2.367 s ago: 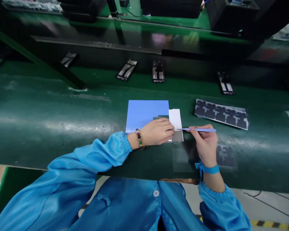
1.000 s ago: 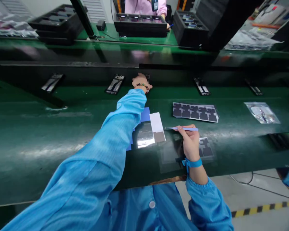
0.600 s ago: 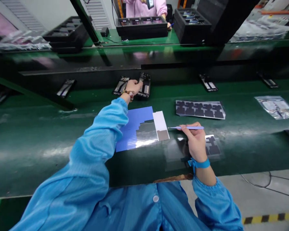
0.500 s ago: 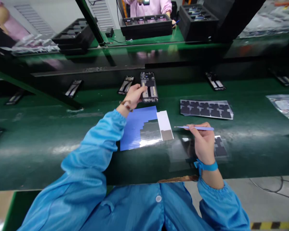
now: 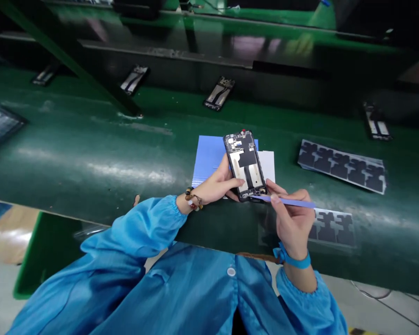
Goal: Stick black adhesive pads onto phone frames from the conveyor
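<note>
An opened phone (image 5: 246, 160), its inner parts showing, is gripped along its left side by my left hand (image 5: 218, 184), the thumb lying over its lower face. My right hand (image 5: 295, 216) pinches lilac tweezers (image 5: 293, 201), and their tip reaches the phone's bottom edge. Whether the tip touches a part there, I cannot tell. Under the phone lie a blue sheet (image 5: 207, 156) and a white strip (image 5: 268, 163), both partly covered. A sheet of black die-cut stickers (image 5: 335, 227) is half hidden behind my right hand.
Further right lies a stack of black sticker sheets (image 5: 342, 165). Other opened phones (image 5: 219, 93) rest along the back of the green bench (image 5: 91, 144). A green post (image 5: 80, 65) rises at the left. A green bin (image 5: 45, 251) stands below the bench's front edge.
My left hand has brought the phone from the back of the bench towards me, over the blue sheet. The tweezers' tip has come to its lower edge. The view has tipped down.
</note>
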A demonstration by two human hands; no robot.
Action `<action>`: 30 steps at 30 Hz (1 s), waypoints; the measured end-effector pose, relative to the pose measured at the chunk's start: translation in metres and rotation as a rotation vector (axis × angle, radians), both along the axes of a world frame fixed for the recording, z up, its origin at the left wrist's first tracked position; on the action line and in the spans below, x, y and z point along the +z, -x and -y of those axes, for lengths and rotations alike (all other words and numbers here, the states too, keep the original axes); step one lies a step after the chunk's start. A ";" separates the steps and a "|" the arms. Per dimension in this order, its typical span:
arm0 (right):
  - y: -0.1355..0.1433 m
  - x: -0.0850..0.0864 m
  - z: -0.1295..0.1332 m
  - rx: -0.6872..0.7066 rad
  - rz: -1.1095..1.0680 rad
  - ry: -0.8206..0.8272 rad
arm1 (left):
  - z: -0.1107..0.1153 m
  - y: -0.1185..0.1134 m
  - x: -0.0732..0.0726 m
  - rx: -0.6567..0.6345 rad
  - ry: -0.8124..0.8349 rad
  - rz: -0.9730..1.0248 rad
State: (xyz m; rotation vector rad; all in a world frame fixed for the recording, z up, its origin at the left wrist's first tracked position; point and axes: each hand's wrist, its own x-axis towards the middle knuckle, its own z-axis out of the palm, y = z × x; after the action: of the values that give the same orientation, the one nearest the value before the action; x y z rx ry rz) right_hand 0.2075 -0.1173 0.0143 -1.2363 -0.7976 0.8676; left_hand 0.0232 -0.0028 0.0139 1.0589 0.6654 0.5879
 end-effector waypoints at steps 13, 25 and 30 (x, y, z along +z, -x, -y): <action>-0.005 0.001 0.001 0.073 0.069 0.036 | -0.006 0.006 -0.003 -0.119 -0.051 0.009; -0.004 0.000 0.000 0.052 0.101 -0.019 | -0.006 0.002 -0.007 -0.120 -0.070 0.248; -0.004 0.000 0.000 0.040 0.110 0.017 | -0.001 0.005 0.001 -0.224 0.189 0.276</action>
State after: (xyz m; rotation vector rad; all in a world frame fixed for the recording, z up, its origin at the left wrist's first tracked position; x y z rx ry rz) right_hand 0.2119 -0.1178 0.0141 -1.2951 -0.9074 0.8460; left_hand 0.0184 -0.0022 0.0145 0.8424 0.3474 0.4554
